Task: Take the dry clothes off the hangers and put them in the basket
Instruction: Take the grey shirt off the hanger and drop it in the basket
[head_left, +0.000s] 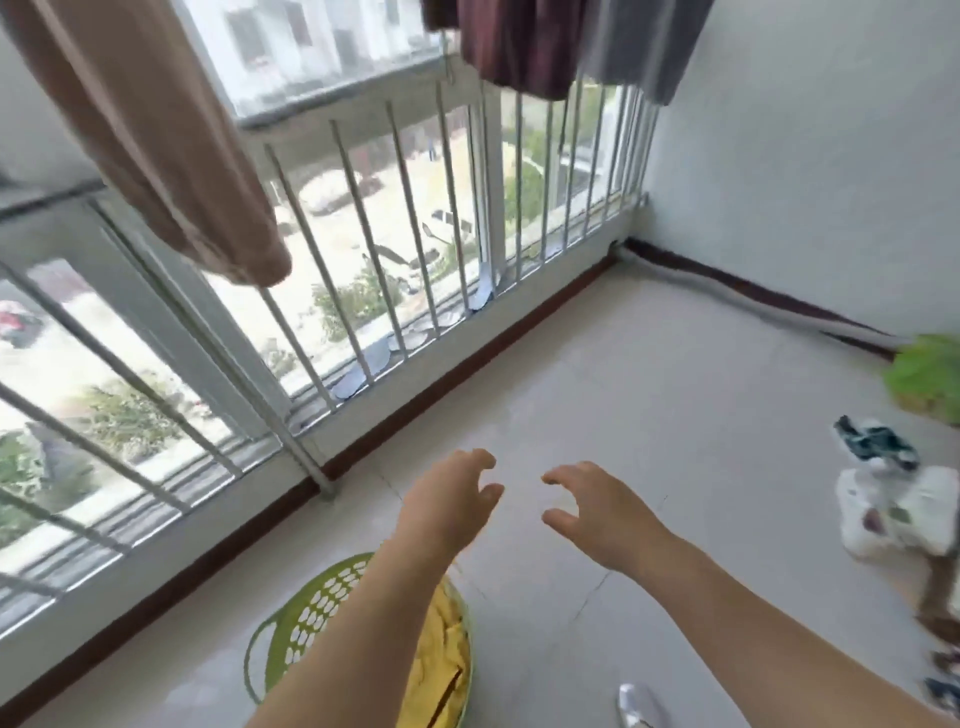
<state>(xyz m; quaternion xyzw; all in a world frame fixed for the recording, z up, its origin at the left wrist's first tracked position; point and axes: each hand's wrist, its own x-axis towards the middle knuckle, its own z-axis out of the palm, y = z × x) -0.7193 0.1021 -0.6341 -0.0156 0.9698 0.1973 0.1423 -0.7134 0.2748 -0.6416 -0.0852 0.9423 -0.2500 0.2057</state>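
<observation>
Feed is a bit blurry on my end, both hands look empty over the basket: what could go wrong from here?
1. The green basket sits at the frame's bottom edge, under the left arm; a garment dropped blind may miss it.
2. The tan garment, maroon garment and grey garment hang high; pulling could dislodge hangers.
3. Clutter on the floor at right could trip a step.

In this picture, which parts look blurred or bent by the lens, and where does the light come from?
Head view: daylight enters through the window, and the street outside is overexposed and soft. The railing bars fan out and lean, a wide-angle effect. The shoes and green plant near the right edge are smeared. Both hands, left and right, look fairly sharp.
</observation>
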